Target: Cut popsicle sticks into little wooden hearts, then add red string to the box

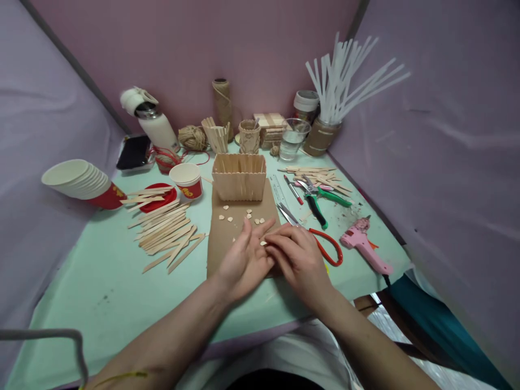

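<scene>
My left hand (246, 260) lies palm up with its fingers stretched out, over the near part of a brown cardboard sheet (217, 254). Beside it, my right hand (298, 254) pinches a small pale wooden chip (263, 243) at the left palm and fingers. Several similar chips, among them one wooden chip (230, 219), are scattered on the cardboard beyond my hands. At the far end of the sheet stands a box of craft sticks (239, 184) with a scalloped rim. Red-handled scissors (335, 257) lie just right of my right hand, partly hidden by it.
Loose craft sticks (162, 233) and a stack of paper cups (81, 181) are on the left. To the right lie green-handled pruning shears (314, 210) and a pink glue gun (365, 246). A cup of water (290, 145) and a jar of white glue sticks (323, 138) stand behind.
</scene>
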The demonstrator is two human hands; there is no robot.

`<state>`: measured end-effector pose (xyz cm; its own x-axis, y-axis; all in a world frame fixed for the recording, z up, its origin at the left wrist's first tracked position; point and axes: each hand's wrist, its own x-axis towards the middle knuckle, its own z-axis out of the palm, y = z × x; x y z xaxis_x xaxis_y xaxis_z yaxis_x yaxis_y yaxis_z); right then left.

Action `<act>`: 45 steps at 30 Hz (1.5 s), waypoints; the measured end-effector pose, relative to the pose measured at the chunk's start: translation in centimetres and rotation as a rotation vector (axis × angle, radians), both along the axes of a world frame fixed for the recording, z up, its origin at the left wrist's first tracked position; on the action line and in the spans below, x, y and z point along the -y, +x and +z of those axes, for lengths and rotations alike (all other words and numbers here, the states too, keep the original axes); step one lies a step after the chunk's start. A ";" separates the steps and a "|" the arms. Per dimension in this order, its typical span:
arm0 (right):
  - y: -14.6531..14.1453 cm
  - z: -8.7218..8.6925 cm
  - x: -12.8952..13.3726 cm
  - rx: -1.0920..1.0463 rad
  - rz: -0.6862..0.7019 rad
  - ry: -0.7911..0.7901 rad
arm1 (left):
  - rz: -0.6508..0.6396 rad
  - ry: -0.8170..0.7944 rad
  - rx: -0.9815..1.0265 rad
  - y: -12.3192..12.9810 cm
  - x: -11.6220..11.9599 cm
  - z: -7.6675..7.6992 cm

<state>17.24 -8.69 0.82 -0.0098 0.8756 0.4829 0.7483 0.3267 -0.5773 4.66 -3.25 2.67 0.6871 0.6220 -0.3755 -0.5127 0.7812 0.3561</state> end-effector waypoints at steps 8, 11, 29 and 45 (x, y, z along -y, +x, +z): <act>0.1 -0.2 -0.2 -0.461 -0.032 -0.139 | 0.069 0.171 -0.153 0.1 0.7 -0.9; 0.4 -0.1 -0.3 -0.837 -0.073 -0.366 | 0.168 0.433 -0.410 0.0 0.9 -1.4; -1.3 -2.1 -0.2 -1.312 -0.161 -0.522 | 0.204 0.415 -0.662 0.4 1.3 -2.4; 4.1 0.4 2.7 -0.396 -0.230 -0.226 | 0.292 0.416 -0.706 -3.1 -0.5 -2.2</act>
